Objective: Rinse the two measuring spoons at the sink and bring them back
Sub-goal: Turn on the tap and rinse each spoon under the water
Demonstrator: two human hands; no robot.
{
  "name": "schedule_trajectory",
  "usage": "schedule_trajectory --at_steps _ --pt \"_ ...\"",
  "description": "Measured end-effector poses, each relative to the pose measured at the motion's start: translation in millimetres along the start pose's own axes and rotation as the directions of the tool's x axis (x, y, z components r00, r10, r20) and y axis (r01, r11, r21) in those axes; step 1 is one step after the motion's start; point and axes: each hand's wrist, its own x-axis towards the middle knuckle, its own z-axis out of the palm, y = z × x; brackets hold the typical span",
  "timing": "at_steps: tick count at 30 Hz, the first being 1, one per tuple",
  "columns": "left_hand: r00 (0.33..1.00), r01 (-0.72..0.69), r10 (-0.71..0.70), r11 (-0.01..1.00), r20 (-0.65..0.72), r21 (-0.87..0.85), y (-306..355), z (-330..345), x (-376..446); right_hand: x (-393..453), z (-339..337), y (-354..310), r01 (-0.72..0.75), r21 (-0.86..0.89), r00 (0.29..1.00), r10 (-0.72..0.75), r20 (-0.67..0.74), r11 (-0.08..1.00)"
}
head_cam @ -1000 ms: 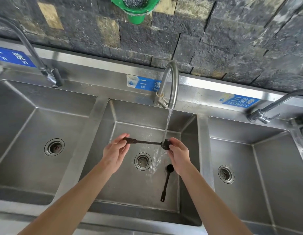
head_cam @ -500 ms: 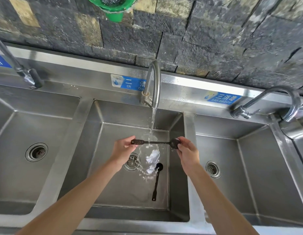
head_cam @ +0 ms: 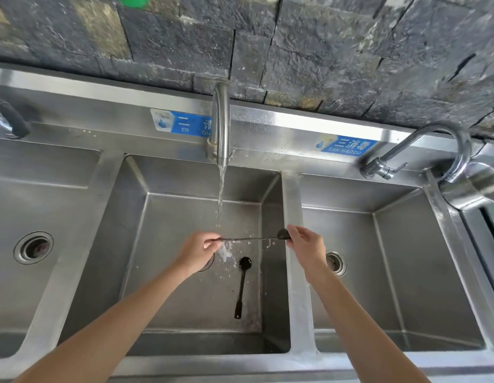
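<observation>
Two bare hands hold one thin black measuring spoon (head_cam: 254,238) flat over the middle basin of a shiny steel sink (head_cam: 185,272) with three basins. The left hand (head_cam: 197,251) pinches the handle end with its fingertips. The right hand (head_cam: 306,246) pinches the round bowl end, which pokes out just past the fingers. The spoon stretches sideways between the two hands, and it is turned on its edge, so it looks like a thin line.

Water (head_cam: 221,194) runs down from the curved steel tap (head_cam: 222,123) at the back of the middle basin. The stream lands close to the left hand, near the handle end of the held spoon, and small drops splash around it.

A second black measuring spoon (head_cam: 242,286) lies flat on the wet floor of the same basin. Its round bowl points toward the back wall and its handle points toward the person. It sits below the held spoon, between the two arms, and no hand touches it.

The middle basin's drain is mostly hidden under the left hand. The left basin and the right basin each show a round drain. Another curved steel tap (head_cam: 423,145) stands at the back right. Two blue labels are stuck on the steel back ledge, below a dark stone wall (head_cam: 323,45).
</observation>
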Motion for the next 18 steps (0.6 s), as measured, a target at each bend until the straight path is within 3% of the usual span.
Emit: schedule_trajectory --at_steps 5,9,13,18 --pt "0.990 0.052 -0.073 0.983 0.117 0.179 -36 2 -12 -6 27 6 -0.072 -0.045 0.984 0.078 0.160 0.996" --pt "0.984 0.016 -0.062 0.965 0.168 0.262 -59 0 -30 -12 60 17 -0.104 -0.039 0.970 0.110 0.216 0.994" --pt "0.956 0.082 -0.147 0.965 0.254 0.251 -75 2 -37 -9 97 33 -0.158 -0.044 0.962 0.164 0.219 0.986" --pt "0.929 0.227 -0.261 0.962 0.263 0.154 -100 9 -46 6 140 65 -0.282 -0.007 0.926 0.275 0.258 0.959"
